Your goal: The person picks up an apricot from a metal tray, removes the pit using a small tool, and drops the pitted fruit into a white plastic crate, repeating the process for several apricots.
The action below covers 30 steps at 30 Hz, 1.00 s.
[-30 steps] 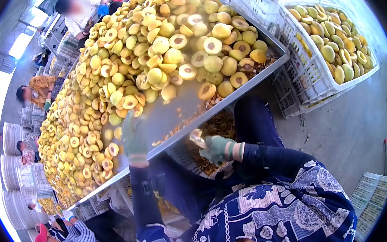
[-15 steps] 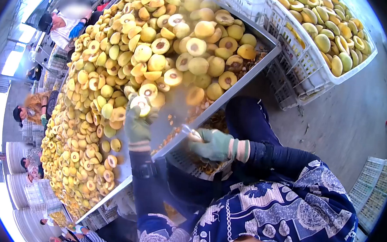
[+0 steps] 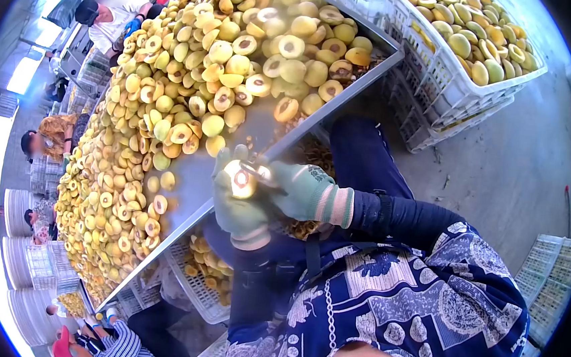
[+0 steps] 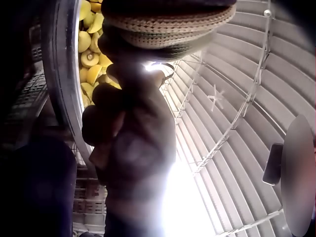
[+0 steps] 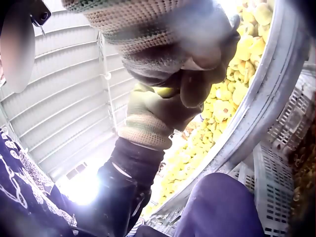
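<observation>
In the head view my gloved left hand (image 3: 242, 217) holds a halved yellow peach (image 3: 240, 180), cut face up, in front of the metal table's edge. My right hand (image 3: 303, 192), also gloved, meets it from the right, its fingers curled round a small tool whose shape is mostly hidden. A thin curved loop (image 4: 171, 71) shows between the hands in the left wrist view. In the right wrist view, a sliver of the peach's yellow skin appears under the right fingers. Heaped peach halves (image 3: 192, 90) cover much of the metal table (image 3: 195, 175).
White crates (image 3: 440, 83) of peach halves are stacked at the right. Another crate (image 3: 205, 300) with fruit stands below the table's rim (image 3: 159, 249). Pit scraps (image 3: 317, 155) lie near my knee. Other people work along the table's far left side.
The left hand first reached to the heap, picked up a peach half and drew it back toward the body. The right hand has moved left to meet it.
</observation>
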Tool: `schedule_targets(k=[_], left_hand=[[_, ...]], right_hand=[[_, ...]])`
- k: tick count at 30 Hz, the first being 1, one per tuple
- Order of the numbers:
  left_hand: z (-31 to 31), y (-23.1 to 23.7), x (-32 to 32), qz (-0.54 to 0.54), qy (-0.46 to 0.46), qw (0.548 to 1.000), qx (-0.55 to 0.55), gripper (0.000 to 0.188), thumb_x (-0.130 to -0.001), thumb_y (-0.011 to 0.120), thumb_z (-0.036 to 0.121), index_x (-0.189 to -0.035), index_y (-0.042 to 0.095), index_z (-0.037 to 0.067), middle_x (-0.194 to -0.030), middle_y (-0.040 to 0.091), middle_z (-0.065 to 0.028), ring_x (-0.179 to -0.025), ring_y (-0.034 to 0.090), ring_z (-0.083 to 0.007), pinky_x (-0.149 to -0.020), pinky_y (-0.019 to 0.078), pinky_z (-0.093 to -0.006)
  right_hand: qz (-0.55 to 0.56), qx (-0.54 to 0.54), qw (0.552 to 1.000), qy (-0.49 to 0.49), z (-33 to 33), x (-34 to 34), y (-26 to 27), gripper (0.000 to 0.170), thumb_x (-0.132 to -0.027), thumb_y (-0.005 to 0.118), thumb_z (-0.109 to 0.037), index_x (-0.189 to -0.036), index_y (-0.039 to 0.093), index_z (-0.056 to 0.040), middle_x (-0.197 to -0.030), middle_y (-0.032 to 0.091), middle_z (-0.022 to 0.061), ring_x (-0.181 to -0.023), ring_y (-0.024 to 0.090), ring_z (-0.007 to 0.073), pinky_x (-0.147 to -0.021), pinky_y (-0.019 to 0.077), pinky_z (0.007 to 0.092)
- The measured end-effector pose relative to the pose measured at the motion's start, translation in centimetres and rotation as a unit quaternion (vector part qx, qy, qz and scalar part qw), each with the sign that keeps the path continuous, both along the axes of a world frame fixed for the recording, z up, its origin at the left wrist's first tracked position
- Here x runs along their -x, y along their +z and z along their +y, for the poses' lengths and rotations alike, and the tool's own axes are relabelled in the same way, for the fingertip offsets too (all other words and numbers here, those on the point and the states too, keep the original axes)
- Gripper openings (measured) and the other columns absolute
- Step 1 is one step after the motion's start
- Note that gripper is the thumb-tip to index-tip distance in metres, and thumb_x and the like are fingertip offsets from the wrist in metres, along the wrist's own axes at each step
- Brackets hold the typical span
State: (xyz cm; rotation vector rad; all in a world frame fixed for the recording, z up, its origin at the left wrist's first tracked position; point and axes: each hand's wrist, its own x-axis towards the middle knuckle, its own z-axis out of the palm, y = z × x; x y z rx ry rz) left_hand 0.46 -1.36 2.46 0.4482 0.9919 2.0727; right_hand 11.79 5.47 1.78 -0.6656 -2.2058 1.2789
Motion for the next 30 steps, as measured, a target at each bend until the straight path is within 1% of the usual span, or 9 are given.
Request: schedule_targets(k=[3, 9, 13, 15, 21, 26, 28, 29, 30], left_hand=[[-0.9, 0.5, -0.4, -0.018, -0.032, 0.999, -0.031, 0.053, -0.093, 0.048, 0.035, -0.134, 0.043, 0.003, -0.126, 0.051, -0.0212, -0.109, 0.054, -0.0347, -0.095, 0.0449, -0.0497], [-1.2, -0.2, -1.8, 0.041, 0.093, 0.995, -0.018, 0.044, -0.090, 0.049, 0.029, -0.126, 0.050, 0.004, -0.118, 0.054, -0.0167, -0.094, 0.058, -0.0308, -0.082, 0.0494, -0.0421], [-2.6, -0.6, -1.9, 0.074, 0.097, 0.991, 0.048, 0.046, -0.092, 0.044, 0.031, -0.126, 0.049, 0.002, -0.116, 0.055, -0.0182, -0.098, 0.057, -0.0296, -0.083, 0.0493, -0.0401], [-2.6, -1.4, -1.0, 0.070, 0.075, 0.994, 0.035, 0.055, -0.096, 0.040, 0.042, -0.133, 0.039, 0.001, -0.122, 0.053, -0.0196, -0.091, 0.062, -0.0317, -0.072, 0.0542, -0.0402], [-3.1, -1.2, -0.7, 0.092, 0.059, 0.993, 0.041, 0.055, -0.097, 0.038, 0.047, -0.126, 0.043, 0.000, -0.124, 0.053, -0.0187, -0.100, 0.060, -0.0346, -0.077, 0.0540, -0.0420], [-3.3, -1.1, -0.5, 0.148, 0.072, 0.984, 0.065, 0.057, -0.096, 0.040, 0.052, -0.121, 0.044, 0.001, -0.121, 0.054, -0.0183, -0.098, 0.061, -0.0348, -0.081, 0.0532, -0.0421], [-3.3, -0.6, -0.8, 0.144, 0.066, 0.984, 0.085, 0.058, -0.095, 0.041, 0.053, -0.120, 0.044, 0.001, -0.120, 0.055, -0.0182, -0.096, 0.062, -0.0348, -0.080, 0.0533, -0.0419], [-3.2, -0.3, -1.2, 0.120, 0.078, 0.986, 0.087, 0.056, -0.096, 0.041, 0.050, -0.117, 0.048, -0.002, -0.117, 0.056, -0.0161, -0.098, 0.060, -0.0316, -0.082, 0.0516, -0.0391], [-3.1, -0.1, -1.3, 0.097, 0.090, 0.987, 0.087, 0.055, -0.096, 0.042, 0.047, -0.114, 0.052, -0.004, -0.114, 0.057, -0.0140, -0.099, 0.059, -0.0283, -0.083, 0.0500, -0.0363]], right_hand=[[-0.124, -0.009, 0.990, 0.065, -0.5, -0.9, 1.5, 0.043, -0.086, 0.060, -0.022, -0.123, 0.050, -0.0049, -0.099, 0.064, 0.0186, -0.088, 0.064, 0.0346, -0.075, 0.0503, 0.0412], [-0.062, -0.030, 0.997, 0.046, -2.5, -0.9, 0.8, 0.038, -0.088, 0.056, -0.021, -0.123, 0.049, -0.0067, -0.101, 0.064, 0.0152, -0.090, 0.063, 0.0337, -0.075, 0.0493, 0.0398], [-0.072, 0.069, 0.991, 0.088, -3.0, -1.1, 1.7, 0.036, -0.090, 0.053, -0.023, -0.122, 0.050, -0.0069, -0.101, 0.064, 0.0151, -0.089, 0.063, 0.0333, -0.076, 0.0492, 0.0387], [-0.117, 0.074, 0.983, 0.122, -2.6, -1.9, 3.4, 0.036, -0.091, 0.053, -0.026, -0.121, 0.050, -0.0066, -0.101, 0.064, 0.0146, -0.090, 0.063, 0.0322, -0.077, 0.0493, 0.0385], [-0.177, -0.050, 0.971, 0.150, -2.5, -1.5, 1.6, 0.031, -0.089, 0.055, -0.027, -0.113, 0.054, -0.0071, -0.093, 0.066, 0.0151, -0.083, 0.065, 0.0328, -0.073, 0.0501, 0.0404], [-0.162, -0.047, 0.969, 0.179, -1.6, -1.4, 1.5, 0.032, -0.088, 0.056, -0.025, -0.112, 0.055, -0.0042, -0.093, 0.066, 0.0154, -0.081, 0.065, 0.0327, -0.072, 0.0508, 0.0405], [-0.159, -0.062, 0.965, 0.199, -2.0, -0.7, -2.6, 0.032, -0.088, 0.056, -0.024, -0.113, 0.055, -0.0031, -0.095, 0.066, 0.0147, -0.082, 0.065, 0.0314, -0.072, 0.0513, 0.0397], [-0.153, -0.382, 0.900, 0.144, -3.0, 0.3, -8.1, 0.032, -0.089, 0.055, -0.023, -0.114, 0.055, -0.0041, -0.097, 0.066, 0.0137, -0.086, 0.065, 0.0296, -0.074, 0.0511, 0.0391], [-0.129, -0.662, 0.735, 0.072, -3.2, 0.7, -7.6, 0.031, -0.090, 0.053, -0.023, -0.115, 0.056, -0.0050, -0.100, 0.065, 0.0128, -0.089, 0.064, 0.0277, -0.077, 0.0509, 0.0385]])
